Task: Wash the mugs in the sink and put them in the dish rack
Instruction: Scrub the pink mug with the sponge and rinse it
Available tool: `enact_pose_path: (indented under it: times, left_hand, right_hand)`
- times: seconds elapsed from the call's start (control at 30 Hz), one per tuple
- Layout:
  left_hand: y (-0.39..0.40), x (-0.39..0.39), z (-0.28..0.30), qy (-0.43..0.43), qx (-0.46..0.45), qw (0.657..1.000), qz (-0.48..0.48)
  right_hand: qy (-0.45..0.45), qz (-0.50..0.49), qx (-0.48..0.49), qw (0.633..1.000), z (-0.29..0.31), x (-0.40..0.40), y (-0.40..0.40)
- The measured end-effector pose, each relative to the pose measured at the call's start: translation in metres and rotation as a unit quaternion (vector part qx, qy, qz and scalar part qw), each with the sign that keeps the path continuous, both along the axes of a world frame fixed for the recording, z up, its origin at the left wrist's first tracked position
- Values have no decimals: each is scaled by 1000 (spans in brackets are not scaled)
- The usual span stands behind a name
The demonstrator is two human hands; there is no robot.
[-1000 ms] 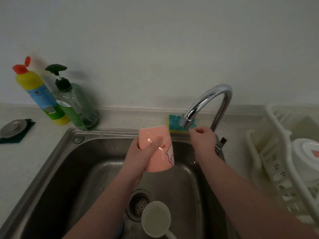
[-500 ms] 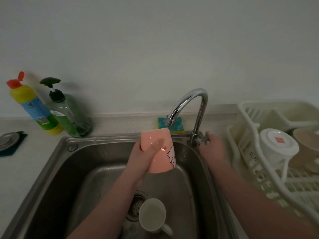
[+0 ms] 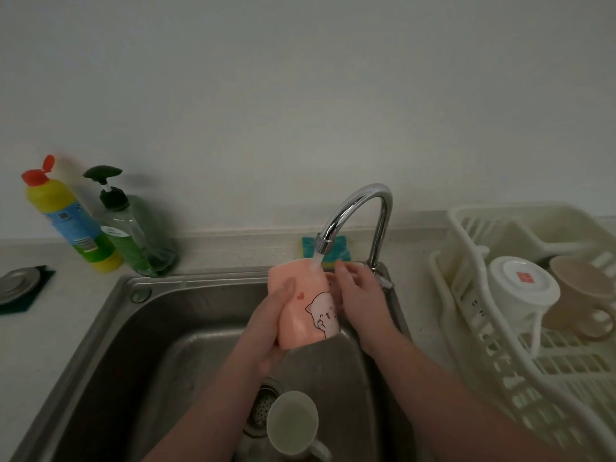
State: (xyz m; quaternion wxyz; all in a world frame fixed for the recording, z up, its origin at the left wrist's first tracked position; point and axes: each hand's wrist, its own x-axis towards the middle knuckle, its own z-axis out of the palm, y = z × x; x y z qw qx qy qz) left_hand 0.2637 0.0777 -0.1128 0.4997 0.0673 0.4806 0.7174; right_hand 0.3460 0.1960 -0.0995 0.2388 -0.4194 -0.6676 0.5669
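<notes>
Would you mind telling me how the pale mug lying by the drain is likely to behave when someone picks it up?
The pale mug lies on its side in the wet sink, so it is probably slippery. It looks glazed and rigid, so likely fragile if knocked against the steel. Its handle should keep it from rolling far and offers the safest grip.

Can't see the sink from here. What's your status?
Left hand grips pink mug under running faucet; right hand touches its side. White mug waits in sink. Nothing blocking.
</notes>
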Motion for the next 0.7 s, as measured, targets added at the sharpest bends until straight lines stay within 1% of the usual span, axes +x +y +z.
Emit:
enact_pose_path:
  times: [0.03,0.1,0.17,0.23,0.33,0.43,0.5,0.53,0.6,0.67,0.7]
  left_hand:
    - [-1,0,0,-15,8,1000,-1]
    - [-5,-1,-5,-54,39,998,-2]
    - [-10,-3,-7,-91,81,992,-4]
    - [-14,-5,-6,-126,111,986,-5]
    - [-16,-6,0,-164,105,981,15]
    - [-18,-7,4,-173,90,981,-8]
    - [-20,-5,4,-179,79,981,1]
    - [-21,-5,2,-182,79,980,3]
    - [-21,-5,-1,-181,66,981,14]
    - [-21,-6,-7,-179,52,982,29]
    - [-20,-6,-10,-178,45,982,35]
  right_hand:
    - [12,13,-38,999,5,-6,-6]
    - [-12,20,-24,999,9,-16,-13]
    - [-48,-8,4,999,14,-23,-17]
    - [-55,-22,-8,998,14,-28,-19]
    - [-52,-19,-26,998,16,-32,-22]
    - [-66,-24,-18,997,14,-34,-24]
    - [-73,-18,-3,997,11,-34,-26]
    - [-83,-6,15,996,12,-33,-27]
    - [-133,43,75,987,15,-32,-27]
    - [-205,100,149,962,20,-32,-27]
    - [-244,123,198,941,23,-32,-27]
